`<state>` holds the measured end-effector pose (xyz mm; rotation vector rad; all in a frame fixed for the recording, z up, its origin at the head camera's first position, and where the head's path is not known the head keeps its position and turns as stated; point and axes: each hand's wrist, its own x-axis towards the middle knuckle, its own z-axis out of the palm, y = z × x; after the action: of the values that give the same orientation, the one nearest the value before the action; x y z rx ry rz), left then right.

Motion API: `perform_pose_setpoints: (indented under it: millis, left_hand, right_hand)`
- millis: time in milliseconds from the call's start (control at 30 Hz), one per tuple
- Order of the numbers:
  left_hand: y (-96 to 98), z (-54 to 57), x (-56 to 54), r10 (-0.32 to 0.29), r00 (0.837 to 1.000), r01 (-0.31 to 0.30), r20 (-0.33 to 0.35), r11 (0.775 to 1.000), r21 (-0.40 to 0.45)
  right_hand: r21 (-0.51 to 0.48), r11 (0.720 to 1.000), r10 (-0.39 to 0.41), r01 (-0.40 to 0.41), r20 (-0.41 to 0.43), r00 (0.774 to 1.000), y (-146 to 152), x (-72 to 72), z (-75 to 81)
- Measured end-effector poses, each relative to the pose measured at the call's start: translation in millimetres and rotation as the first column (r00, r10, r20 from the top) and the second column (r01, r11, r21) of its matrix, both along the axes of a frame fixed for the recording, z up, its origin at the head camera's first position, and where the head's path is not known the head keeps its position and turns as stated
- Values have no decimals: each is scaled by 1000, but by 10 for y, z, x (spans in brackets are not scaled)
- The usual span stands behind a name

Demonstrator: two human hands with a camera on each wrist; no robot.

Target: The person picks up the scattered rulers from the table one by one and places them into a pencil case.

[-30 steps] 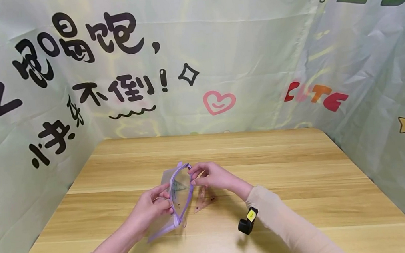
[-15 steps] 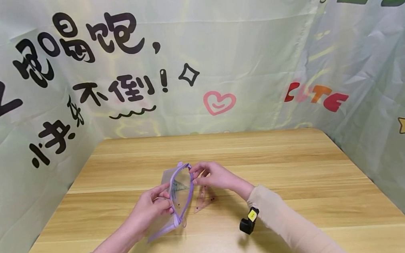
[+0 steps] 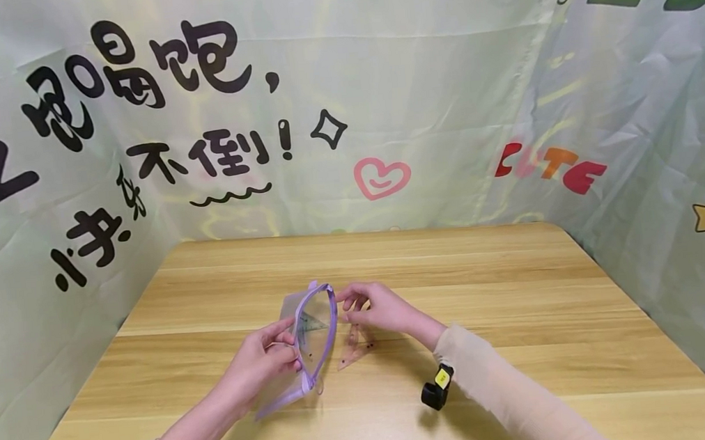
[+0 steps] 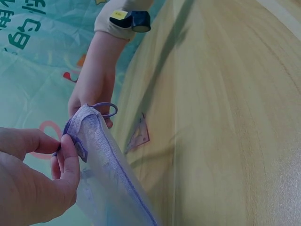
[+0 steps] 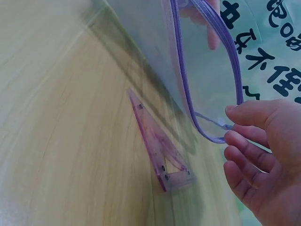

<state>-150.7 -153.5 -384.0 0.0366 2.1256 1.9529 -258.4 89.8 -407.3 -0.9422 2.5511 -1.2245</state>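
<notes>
A translucent zipper pouch (image 3: pixel 279 387) with purple edging stands tilted on the table, its mouth spread wide. With thumb and fingers, my left hand (image 3: pixel 263 360) pinches the near side of the zipped rim, also clear in the left wrist view. A greenish set square (image 3: pixel 312 323) shows inside the pouch. My right hand (image 3: pixel 376 309) is just off the far side of the mouth, fingers loosely bent and thumb tip close to the purple zipper edge (image 5: pixel 233 61). Below that hand, a pink transparent set square (image 5: pixel 157 148) lies on the wood.
The wooden table (image 3: pixel 489 271) reaches back to a pale printed curtain (image 3: pixel 429 87), which also rises at both sides. A black wrist camera (image 3: pixel 435 391) hangs off the right sleeve, over the tabletop.
My right hand has drawn slightly rightward, off the pouch's rim. The left hand keeps its pinch, and the pouch and pink set square stay put.
</notes>
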Motion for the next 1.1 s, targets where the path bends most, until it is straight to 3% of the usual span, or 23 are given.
perform_pose_setpoints:
  millis: [633, 1100]
  left_hand:
    - [-1, -3, 5, -17, 1000, 17, 12, 1000, -3]
    - [-6, -7, 5, -30, 1000, 30, 6, 1000, -10]
  right_hand:
    - [35, 999, -10, 10, -9, 1000, 124, 7, -132]
    - [30, 999, 36, -38, 58, 998, 179, -7, -278]
